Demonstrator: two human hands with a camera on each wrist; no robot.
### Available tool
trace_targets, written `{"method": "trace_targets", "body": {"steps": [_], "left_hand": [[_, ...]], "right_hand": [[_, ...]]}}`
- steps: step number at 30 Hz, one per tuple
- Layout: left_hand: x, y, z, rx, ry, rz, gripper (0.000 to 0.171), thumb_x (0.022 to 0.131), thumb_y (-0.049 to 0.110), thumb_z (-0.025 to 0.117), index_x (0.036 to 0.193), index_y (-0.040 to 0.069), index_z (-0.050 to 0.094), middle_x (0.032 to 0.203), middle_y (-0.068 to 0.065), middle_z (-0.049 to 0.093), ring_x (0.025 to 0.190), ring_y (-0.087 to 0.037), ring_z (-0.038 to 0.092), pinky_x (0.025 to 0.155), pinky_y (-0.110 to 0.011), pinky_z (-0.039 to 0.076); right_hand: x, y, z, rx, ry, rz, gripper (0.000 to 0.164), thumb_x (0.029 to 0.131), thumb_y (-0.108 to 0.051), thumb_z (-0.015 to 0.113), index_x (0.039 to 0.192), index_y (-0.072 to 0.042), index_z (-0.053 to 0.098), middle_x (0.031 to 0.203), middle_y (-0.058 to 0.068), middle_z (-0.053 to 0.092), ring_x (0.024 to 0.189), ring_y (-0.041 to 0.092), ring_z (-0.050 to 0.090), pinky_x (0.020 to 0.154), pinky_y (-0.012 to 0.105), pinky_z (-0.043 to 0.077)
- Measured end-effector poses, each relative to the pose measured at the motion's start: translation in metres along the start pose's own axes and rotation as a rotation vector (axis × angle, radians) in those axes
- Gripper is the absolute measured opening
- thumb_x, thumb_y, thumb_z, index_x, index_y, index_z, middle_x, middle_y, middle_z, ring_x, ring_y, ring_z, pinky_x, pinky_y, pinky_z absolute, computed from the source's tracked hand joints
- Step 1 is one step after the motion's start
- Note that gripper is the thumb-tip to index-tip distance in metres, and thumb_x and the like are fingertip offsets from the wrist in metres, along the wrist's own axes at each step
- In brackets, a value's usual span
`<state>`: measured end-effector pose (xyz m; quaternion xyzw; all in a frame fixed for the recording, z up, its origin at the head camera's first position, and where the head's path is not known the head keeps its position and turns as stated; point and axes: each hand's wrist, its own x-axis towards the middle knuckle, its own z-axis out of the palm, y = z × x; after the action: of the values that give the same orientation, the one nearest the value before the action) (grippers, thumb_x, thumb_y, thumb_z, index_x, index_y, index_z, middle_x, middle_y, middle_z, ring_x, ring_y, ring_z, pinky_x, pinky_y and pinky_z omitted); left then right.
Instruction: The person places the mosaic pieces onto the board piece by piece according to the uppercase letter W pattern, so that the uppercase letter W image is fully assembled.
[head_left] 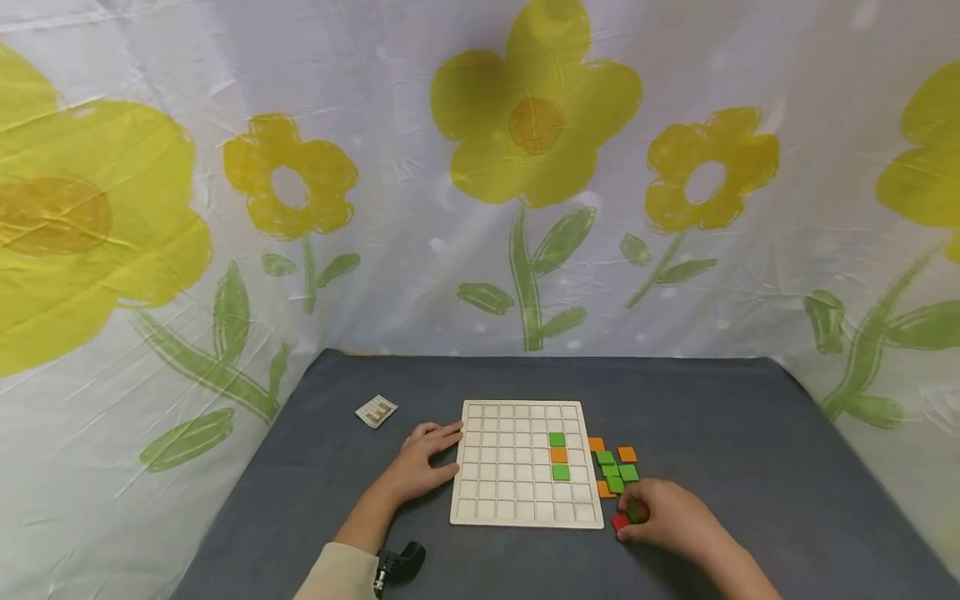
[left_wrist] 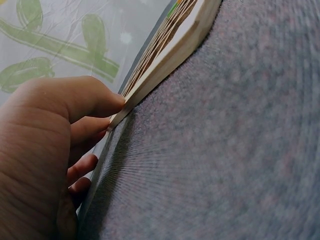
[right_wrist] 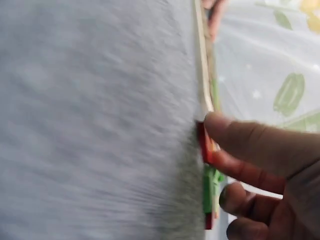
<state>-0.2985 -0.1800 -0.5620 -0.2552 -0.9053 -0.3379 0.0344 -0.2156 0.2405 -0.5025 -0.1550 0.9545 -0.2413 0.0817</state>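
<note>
A pale wooden grid board [head_left: 497, 490] lies on the dark cloth, with a green tile [head_left: 557, 438], an orange tile [head_left: 558, 455] and another green tile [head_left: 561, 472] set in one column on its right side. My left hand [head_left: 416, 467] rests against the board's left edge, thumb and fingertips touching it. Off the board's lower right corner, my right hand [head_left: 675, 518] pinches a red tile [right_wrist: 203, 142] between thumb and finger. A dark green tile [head_left: 636, 513] shows partly under that hand.
Several loose green tiles [head_left: 613, 471] and orange tiles [head_left: 627, 454] lie along the board's right edge. A small patterned card [head_left: 376, 411] is at the back left of the dark cloth [head_left: 712, 417]. A flowered curtain [head_left: 405, 275] stands behind.
</note>
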Motion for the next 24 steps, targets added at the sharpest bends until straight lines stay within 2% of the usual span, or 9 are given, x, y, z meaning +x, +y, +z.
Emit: {"method": "trace_targets", "body": {"steps": [6,13,17,24], "left_hand": [[0.0,-0.002,-0.002,0.016,0.025,0.029,0.055,0.093,0.02,0.072,0.143,0.0,0.06,0.154,-0.009,0.051,0.131,-0.035,0.042,0.103,-0.064,0.033],[0.001,-0.002,-0.005,-0.007,-0.011,-0.019,0.056,0.094,0.021,0.072,0.146,0.004,0.059,0.157,-0.004,0.048,0.135,-0.032,0.04,0.106,-0.062,0.031],[0.001,-0.002,-0.003,-0.007,-0.015,-0.011,0.057,0.094,0.021,0.072,0.146,0.004,0.058,0.157,-0.004,0.048,0.135,-0.032,0.04,0.106,-0.062,0.031],[0.0,-0.002,0.0,-0.002,-0.016,-0.008,0.057,0.093,0.021,0.072,0.146,0.004,0.059,0.157,-0.005,0.048,0.134,-0.033,0.04,0.105,-0.062,0.032]], "right_hand": [[0.0,-0.006,0.006,-0.066,0.013,0.016,0.022,0.074,-0.028,0.091,0.078,-0.028,0.069,0.068,-0.007,0.049,0.062,0.009,0.043,0.058,0.033,0.036],[0.002,-0.01,0.009,-0.117,0.005,0.022,0.022,0.073,-0.029,0.091,0.083,-0.027,0.071,0.07,-0.007,0.049,0.065,0.01,0.045,0.059,0.033,0.038],[0.001,-0.012,0.01,-0.153,0.011,-0.01,0.021,0.074,-0.027,0.088,0.078,-0.029,0.068,0.069,-0.009,0.048,0.064,0.008,0.044,0.058,0.032,0.037],[0.0,-0.014,0.003,-0.201,0.037,-0.026,0.019,0.073,-0.025,0.088,0.081,-0.028,0.071,0.073,-0.011,0.048,0.066,0.008,0.043,0.06,0.033,0.039]]}}
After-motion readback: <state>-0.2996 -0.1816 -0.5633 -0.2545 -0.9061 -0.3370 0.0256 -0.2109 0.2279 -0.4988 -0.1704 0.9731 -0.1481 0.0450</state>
